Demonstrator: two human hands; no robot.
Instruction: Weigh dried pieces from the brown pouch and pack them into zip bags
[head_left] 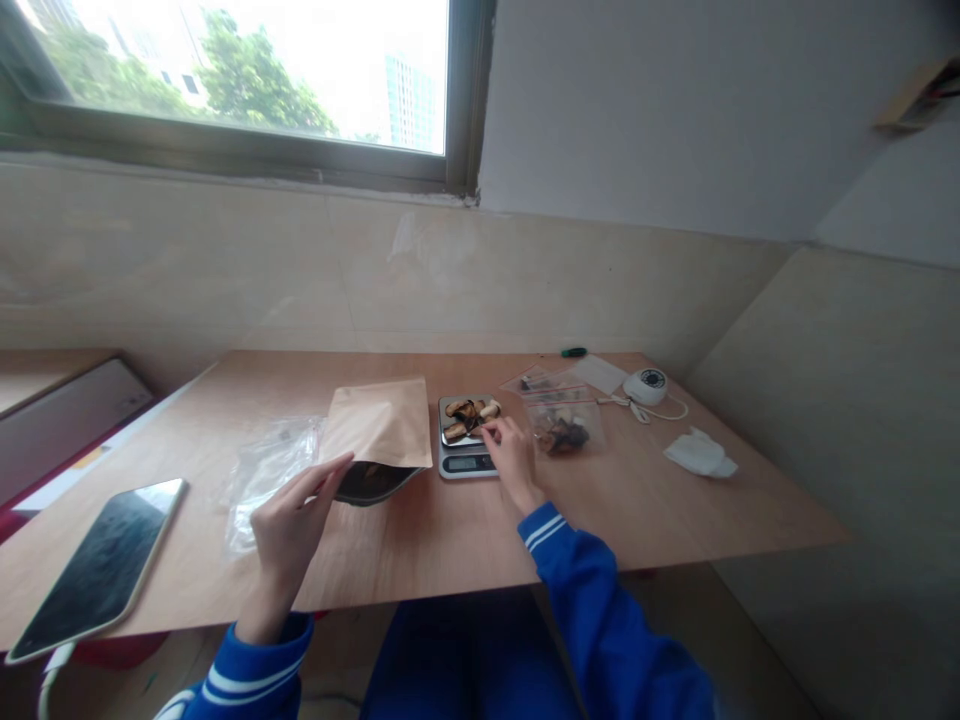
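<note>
A brown paper pouch [381, 425] lies open-mouthed toward me on the wooden table [450, 540]. My left hand [291, 520] rests at the pouch's mouth, fingers apart, touching its lower left edge. A small digital scale [463, 462] stands just right of the pouch, with several brown dried pieces [469, 412] on its pan. My right hand [510, 455] reaches over the scale, fingertips at the pieces on the pan's right side; whether it pinches one I cannot tell. A clear zip bag with dark dried pieces [562, 430] lies right of that hand.
A crumpled clear plastic bag [264, 475] lies left of the pouch. A phone [105, 565] rests at the table's left front corner. At the back right are more clear bags [541, 382], a white round device with cord [646, 386], a green pen [574, 352] and a white tissue [699, 455].
</note>
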